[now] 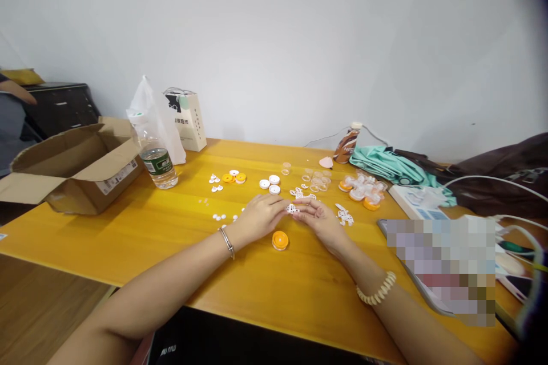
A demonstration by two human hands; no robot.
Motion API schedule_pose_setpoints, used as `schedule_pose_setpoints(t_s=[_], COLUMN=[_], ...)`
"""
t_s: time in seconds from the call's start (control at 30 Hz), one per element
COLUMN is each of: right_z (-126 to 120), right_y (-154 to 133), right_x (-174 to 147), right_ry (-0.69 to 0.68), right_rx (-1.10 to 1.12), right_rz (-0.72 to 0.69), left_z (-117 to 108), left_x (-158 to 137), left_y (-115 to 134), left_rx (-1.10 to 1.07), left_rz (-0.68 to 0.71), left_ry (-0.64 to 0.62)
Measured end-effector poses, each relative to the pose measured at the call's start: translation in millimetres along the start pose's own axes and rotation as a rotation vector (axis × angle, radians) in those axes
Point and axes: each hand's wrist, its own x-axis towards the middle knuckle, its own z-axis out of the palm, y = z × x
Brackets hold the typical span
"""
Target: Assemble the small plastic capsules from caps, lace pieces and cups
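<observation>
Between my fingertips is a small white plastic piece with holes (292, 209). My left hand (262, 218) pinches it from the left, and my right hand (315, 220) grips it from the right. Just below them on the table sits an orange round cap (280, 240). Beyond my hands lie white perforated pieces (306, 195), with another group of white pieces (345, 215) right of my right hand. White round caps (269, 184), orange rings (234, 177) and clear plastic cups (319, 180) stand farther back.
A cardboard box (72, 174) and a large water bottle (157, 159) stand at left, near a paper bag (190, 122). Clear and orange assemblies (363, 189), a brown drink bottle (347, 144), teal cloth (391, 168) and a blurred-out tablet-like object (440, 268) are at right. Another person's arm (17, 90) shows far left.
</observation>
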Motion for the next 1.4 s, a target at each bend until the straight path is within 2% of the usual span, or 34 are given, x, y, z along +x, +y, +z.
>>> schedule_pose_setpoints(t_s=[0.2,0.53,0.73,0.97,1.03,1.1,1.27,1.33,1.4], right_z=[0,-1,0,6,6,6,7,8,8], right_y=[0,-1,-4,2,3,2,-1,-2,-5], right_x=[0,0,-3,-1,-1,-1,-3,-3,-4], right_ry=[-0.031,-0.031,-0.084,-0.022,-0.009,0.013,0.043,0.039,0.017], right_rx=[0.003,0.043,0.055,0.065,0.096,0.121,0.174,0.180,0.152], right_rz=[-0.004,0.011,-0.001,-0.033,-0.056,-0.080,-0.087,-0.088,-0.092], left_z=[0,4,4,6,5,6,15,15,9], left_x=[0,-2,0,-2,-1,0,5,8,9], left_y=[0,-2,-1,3,5,6,6,6,5], left_rx=[-0.002,0.032,0.022,-0.024,-0.129,-0.324,-0.891,-0.988,-0.998], left_rz=[-0.009,0.028,0.018,0.011,0.001,-0.039,-0.349,-0.384,-0.375], left_ry=[-0.048,0.035,-0.007,-0.006,0.017,0.054,0.149,0.181,0.204])
